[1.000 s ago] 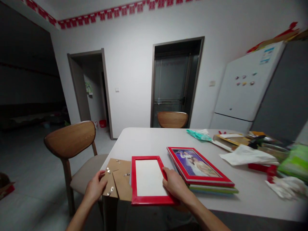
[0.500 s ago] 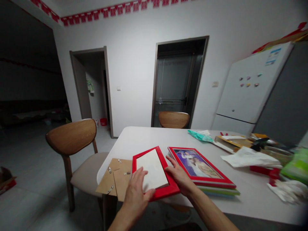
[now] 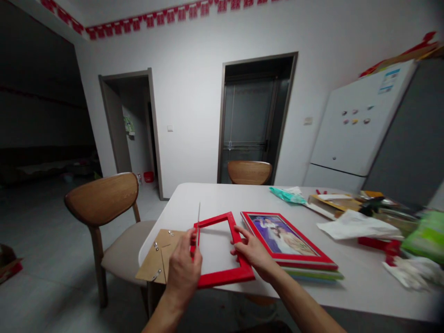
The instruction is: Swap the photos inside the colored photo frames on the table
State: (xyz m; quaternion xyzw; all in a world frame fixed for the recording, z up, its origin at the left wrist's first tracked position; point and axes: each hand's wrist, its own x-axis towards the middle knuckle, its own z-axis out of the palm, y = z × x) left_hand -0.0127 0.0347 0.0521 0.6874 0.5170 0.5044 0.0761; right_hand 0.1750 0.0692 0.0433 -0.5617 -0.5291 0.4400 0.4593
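Observation:
My right hand is closed on the right side of a red picture frame, thumb on top and fingers inside the opening. The frame is tilted at the table's front edge, and the white tabletop shows through it. At the frame's left side, my left hand is closed on a thin white sheet turned nearly edge-on. Whether these fingers also touch the frame, I cannot tell. Brown backing boards with metal clips lie left of the hand. To the right rests a red-framed photo on a stack of other frames.
The white table also carries a teal plastic wrapper, white paper, a green bag and crumpled white gloves or cloth. Wooden chairs stand at the left and far side.
The white sheet has come out of the red frame's opening and stands edge-on in my left hand, at the left. The right hand stays on the frame.

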